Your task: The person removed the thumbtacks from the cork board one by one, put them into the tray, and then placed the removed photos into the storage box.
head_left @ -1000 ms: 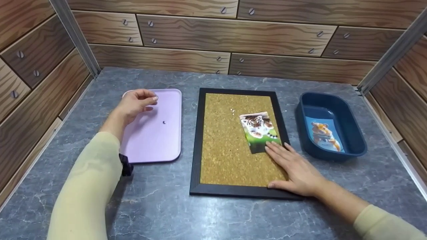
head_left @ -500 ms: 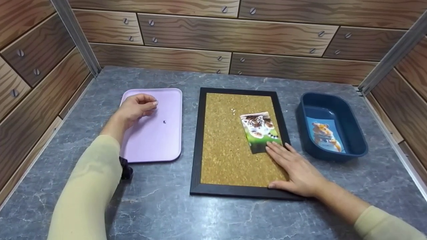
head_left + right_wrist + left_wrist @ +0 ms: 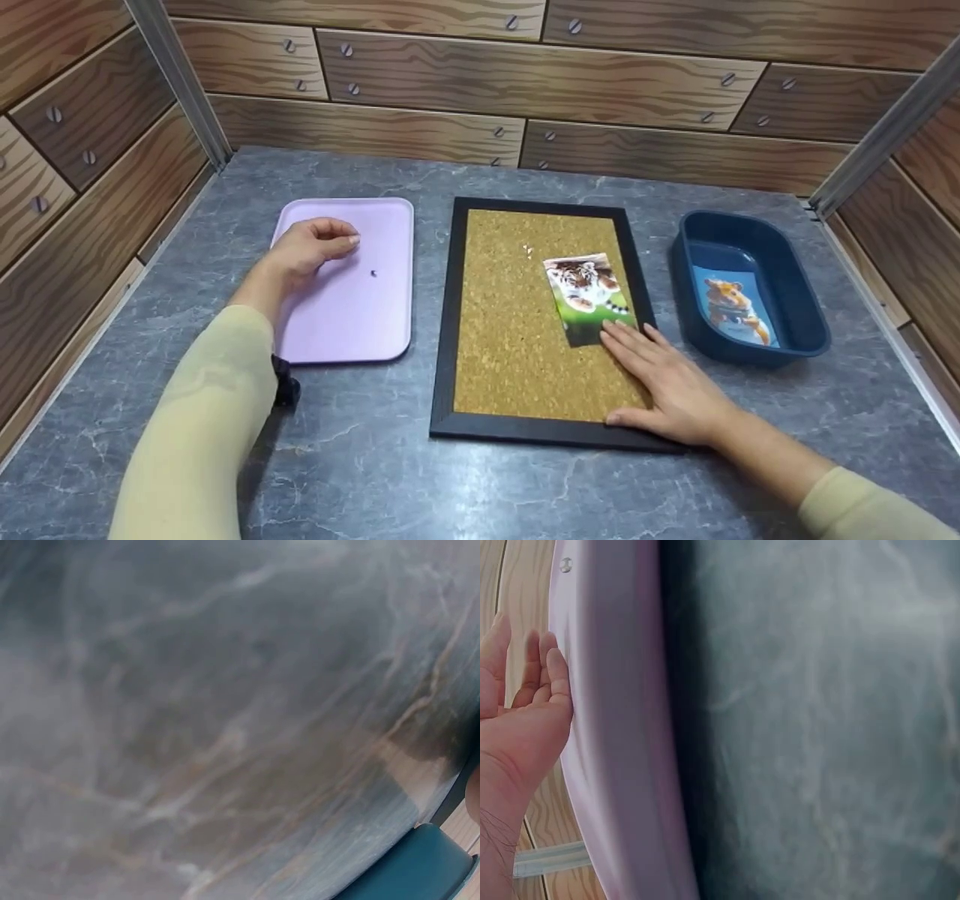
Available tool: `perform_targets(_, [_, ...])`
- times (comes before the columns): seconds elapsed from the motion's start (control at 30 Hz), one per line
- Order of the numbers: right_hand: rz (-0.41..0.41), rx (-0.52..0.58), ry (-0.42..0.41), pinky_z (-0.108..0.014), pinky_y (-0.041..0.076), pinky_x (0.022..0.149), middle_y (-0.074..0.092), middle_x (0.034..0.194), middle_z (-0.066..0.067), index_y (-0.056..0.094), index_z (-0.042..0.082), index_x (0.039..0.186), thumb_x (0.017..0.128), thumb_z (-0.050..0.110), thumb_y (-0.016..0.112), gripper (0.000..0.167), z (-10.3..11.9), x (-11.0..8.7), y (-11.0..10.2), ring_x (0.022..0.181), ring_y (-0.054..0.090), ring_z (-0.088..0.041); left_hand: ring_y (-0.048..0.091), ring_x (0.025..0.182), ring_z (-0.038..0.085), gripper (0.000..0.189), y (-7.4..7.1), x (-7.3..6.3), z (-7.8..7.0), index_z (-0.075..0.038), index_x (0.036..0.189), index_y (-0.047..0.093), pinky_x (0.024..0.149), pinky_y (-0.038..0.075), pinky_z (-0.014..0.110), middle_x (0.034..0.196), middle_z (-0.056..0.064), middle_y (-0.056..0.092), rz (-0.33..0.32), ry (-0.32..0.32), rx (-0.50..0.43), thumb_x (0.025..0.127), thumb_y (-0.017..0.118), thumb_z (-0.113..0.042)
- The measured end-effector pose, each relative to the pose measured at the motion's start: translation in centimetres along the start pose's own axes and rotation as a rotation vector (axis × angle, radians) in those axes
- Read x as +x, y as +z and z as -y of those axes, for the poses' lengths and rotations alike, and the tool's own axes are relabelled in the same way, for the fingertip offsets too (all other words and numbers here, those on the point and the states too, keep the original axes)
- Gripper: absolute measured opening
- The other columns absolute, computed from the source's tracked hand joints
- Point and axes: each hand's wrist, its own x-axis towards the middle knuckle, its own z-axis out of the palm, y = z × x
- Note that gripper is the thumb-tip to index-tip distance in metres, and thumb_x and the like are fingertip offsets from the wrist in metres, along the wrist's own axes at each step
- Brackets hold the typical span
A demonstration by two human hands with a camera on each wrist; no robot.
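Observation:
My left hand (image 3: pixel 307 251) hovers over the lilac tray (image 3: pixel 352 322), thumb and index fingertips close together; whether something tiny sits between them cannot be seen. In the left wrist view the left hand (image 3: pixel 525 712) shows its other fingers loosely bent beside the tray's wall (image 3: pixel 622 720). A small shiny metal piece (image 3: pixel 373 274) lies on the tray. My right hand (image 3: pixel 667 382) rests flat on the lower right of the black-framed cork board (image 3: pixel 517 360), fingertips on the bottom corner of a tiger photo (image 3: pixel 589 289).
Right of the board stands a dark blue plastic bin (image 3: pixel 802 315) holding a hamster picture (image 3: pixel 731 304). Small white bits (image 3: pixel 527 250) show on the cork. The grey marbled table (image 3: pixel 360 465) is bordered by wood-patterned walls (image 3: pixel 450 82).
My left hand has come slightly lower and nearer over the tray, its thumb and index drawing closer. The right hand stays in place on the board and photo.

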Motion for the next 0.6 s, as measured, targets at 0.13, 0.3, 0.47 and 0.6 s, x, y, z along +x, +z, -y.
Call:
perform_targets(0.13, [0.002, 0.006, 0.008, -0.045, 0.011, 0.13, 0.033, 0.17, -0.016, 0.036, 0.002, 0.164, 0.089, 0.063, 0.077, 0.105, 0.03, -0.03, 0.01, 0.155, 0.033, -0.036, 0.064, 0.098, 0.012, 0.014, 0.02, 0.15, 0.26, 0.0, 0.113, 0.072, 0.093, 0.052, 0.024, 0.096, -0.007, 0.072, -0.003, -0.012, 0.037, 0.1, 0.073, -0.006])
perform_targets(0.3, [-0.011, 0.004, 0.004, -0.047, 0.012, 0.13, 0.034, 0.17, -0.017, 0.037, 0.001, 0.163, 0.089, 0.063, 0.076, 0.104, 0.04, 0.0, 0.03, 0.154, 0.034, -0.038, 0.061, 0.099, 0.01, 0.024, -0.08, 0.37, 0.64, 0.007, 0.122, 0.068, 0.094, 0.049, 0.024, 0.096, -0.009, 0.071, -0.013, -0.03, 0.07, 0.101, 0.071, -0.006])
perform_targets(0.47, [-0.03, 0.008, -0.006, -0.047, 0.012, 0.13, 0.034, 0.17, -0.016, 0.037, 0.001, 0.163, 0.089, 0.063, 0.076, 0.104, 0.13, 0.06, 0.07, 0.153, 0.035, -0.038, 0.057, 0.101, 0.01, 0.029, -0.1, 0.41, 0.7, 0.01, 0.125, 0.067, 0.094, 0.045, 0.022, 0.095, -0.011, 0.07, -0.009, -0.029, 0.102, 0.102, 0.07, -0.006])
perform_targets(0.6, [-0.033, 0.007, -0.008, -0.046, 0.012, 0.13, 0.034, 0.169, -0.016, 0.038, 0.001, 0.163, 0.089, 0.064, 0.076, 0.104, 0.12, 0.09, 0.07, 0.153, 0.035, -0.038, 0.057, 0.103, 0.012, 0.032, -0.09, 0.38, 0.75, 0.012, 0.126, 0.065, 0.095, 0.043, 0.021, 0.094, -0.012, 0.07, -0.015, -0.016, 0.125, 0.101, 0.072, -0.007])
